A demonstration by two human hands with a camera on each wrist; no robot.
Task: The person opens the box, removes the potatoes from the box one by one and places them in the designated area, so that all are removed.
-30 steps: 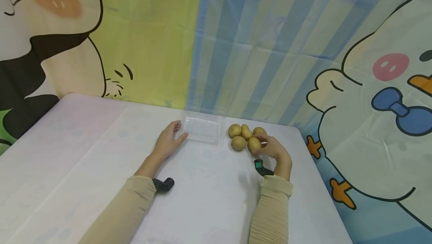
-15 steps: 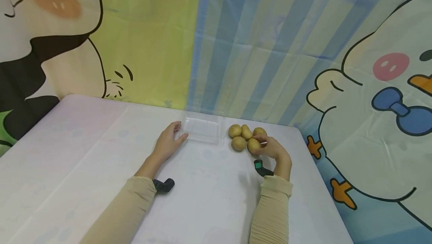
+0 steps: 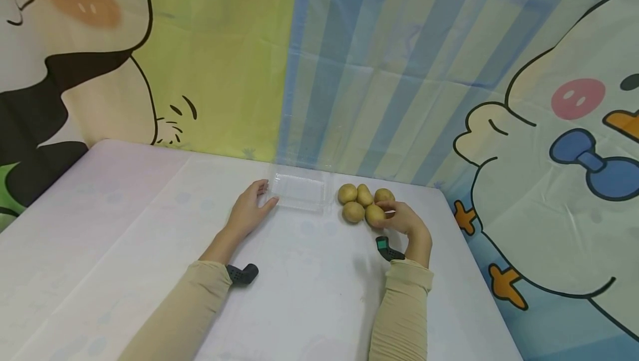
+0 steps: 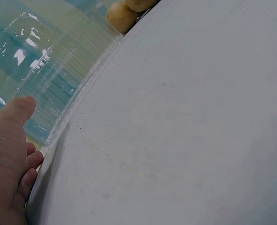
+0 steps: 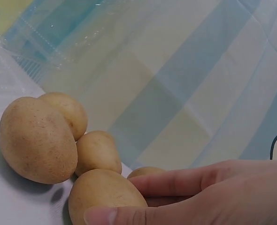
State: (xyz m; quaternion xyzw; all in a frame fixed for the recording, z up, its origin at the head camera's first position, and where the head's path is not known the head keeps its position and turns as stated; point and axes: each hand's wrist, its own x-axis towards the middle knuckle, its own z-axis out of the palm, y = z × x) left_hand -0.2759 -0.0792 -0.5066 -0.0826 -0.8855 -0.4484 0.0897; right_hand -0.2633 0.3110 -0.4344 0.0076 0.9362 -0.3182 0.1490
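Hands on tray and potato, near the table's far edge

Bare table [image 3: 309,294] lies nearest; beyond it, the right hand [image 3: 406,222] pinches the front potato [image 3: 375,215] of five, and the left hand [image 3: 247,211] rests relaxed fingers against the clear tray [image 3: 299,192], left of the potatoes.

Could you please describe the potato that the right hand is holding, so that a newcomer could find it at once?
On the white table, right of the clear plastic tray, lie five potatoes in a cluster. The one meant is the potato at the cluster's near right corner. It alone is gripped by the right hand; the others lie untouched.
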